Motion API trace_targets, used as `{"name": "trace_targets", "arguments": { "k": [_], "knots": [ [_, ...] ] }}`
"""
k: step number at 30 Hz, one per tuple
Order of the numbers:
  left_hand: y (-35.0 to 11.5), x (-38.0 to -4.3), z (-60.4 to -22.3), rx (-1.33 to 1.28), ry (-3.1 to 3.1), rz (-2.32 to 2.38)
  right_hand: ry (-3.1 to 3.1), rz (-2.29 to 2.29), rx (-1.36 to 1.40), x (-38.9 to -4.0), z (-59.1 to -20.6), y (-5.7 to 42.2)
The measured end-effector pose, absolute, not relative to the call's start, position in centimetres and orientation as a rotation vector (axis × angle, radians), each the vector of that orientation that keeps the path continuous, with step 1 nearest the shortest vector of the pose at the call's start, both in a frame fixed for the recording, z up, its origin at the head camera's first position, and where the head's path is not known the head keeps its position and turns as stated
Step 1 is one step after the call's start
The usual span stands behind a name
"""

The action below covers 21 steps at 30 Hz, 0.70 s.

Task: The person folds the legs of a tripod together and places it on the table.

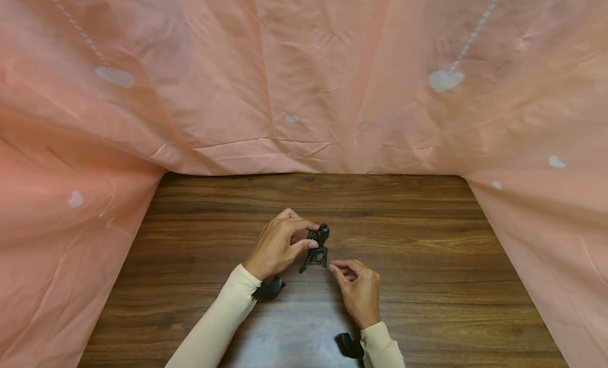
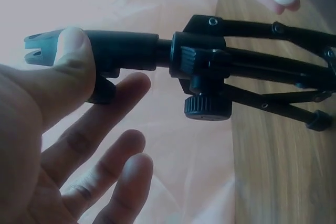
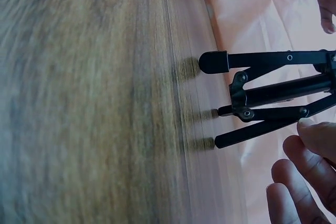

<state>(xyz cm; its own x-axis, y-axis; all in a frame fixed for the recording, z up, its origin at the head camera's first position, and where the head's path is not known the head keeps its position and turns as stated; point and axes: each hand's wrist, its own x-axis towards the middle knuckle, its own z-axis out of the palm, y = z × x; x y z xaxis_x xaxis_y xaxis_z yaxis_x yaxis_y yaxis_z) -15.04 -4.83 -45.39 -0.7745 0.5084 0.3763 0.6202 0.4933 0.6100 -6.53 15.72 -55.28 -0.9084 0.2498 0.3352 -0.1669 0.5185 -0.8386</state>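
The left hand (image 1: 279, 244) pinches the black mini tripod (image 1: 321, 247) by its head (image 2: 126, 51); the right hand (image 1: 362, 293), fingers loosely bent, holds nothing beside a leg (image 3: 260, 131).

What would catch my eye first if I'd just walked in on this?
Probably the small black tripod near the middle of the head view, its upper end pinched by the left hand, with the right hand close to its legs. Next, perhaps, the pink cloth with pale hearts, hanging behind and along both sides of the brown wood-grain table.
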Motion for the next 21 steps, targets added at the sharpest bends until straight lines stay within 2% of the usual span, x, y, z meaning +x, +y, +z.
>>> {"name": "trace_targets", "arguments": {
  "k": [21],
  "knots": [
    [-4.83, -15.34, -45.63, -1.04, -2.568, -1.102, -2.347, 1.395, -0.041, -6.43, -55.45, 15.76]
  ]
}}
